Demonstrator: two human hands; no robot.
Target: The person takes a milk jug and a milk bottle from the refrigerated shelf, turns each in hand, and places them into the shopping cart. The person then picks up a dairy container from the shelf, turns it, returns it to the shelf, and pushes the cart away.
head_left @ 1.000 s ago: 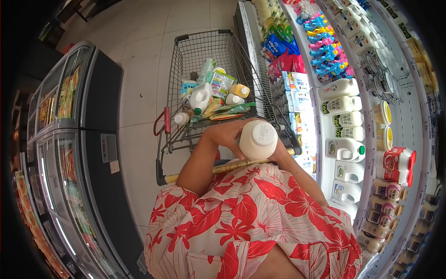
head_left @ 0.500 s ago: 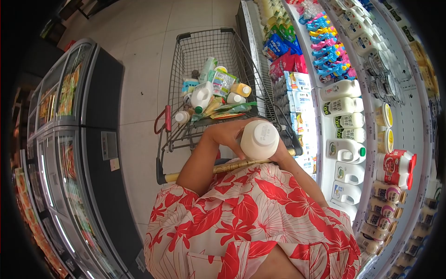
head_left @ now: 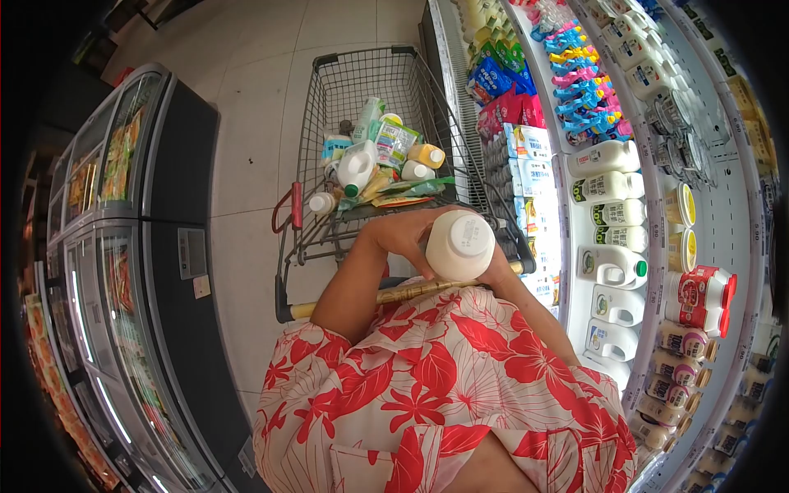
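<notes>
A white bottle (head_left: 462, 251) with a white cap stands upright in front of my body, its cap facing up with small print on it. My left hand (head_left: 404, 238) wraps round the bottle's left side, thumb towards me. On the opposite side, my right hand (head_left: 498, 269) grips it too, its fingers mostly hidden behind the bottle. Just beyond is a wire shopping cart (head_left: 308, 135), whose yellowish handle bar (head_left: 403, 294) runs below my hands. Inside the cart lie a white jug with a green cap (head_left: 357, 168), a yellow-capped bottle (head_left: 427, 155) and several packets (head_left: 396, 142).
On the right, a lit refrigerated shelf (head_left: 649, 156) holds milk jugs (head_left: 612, 264), bottles and a red-labelled multipack (head_left: 699, 300). Glass-door freezers (head_left: 123, 156) line the left side. A pale tiled floor (head_left: 251, 123) runs between them.
</notes>
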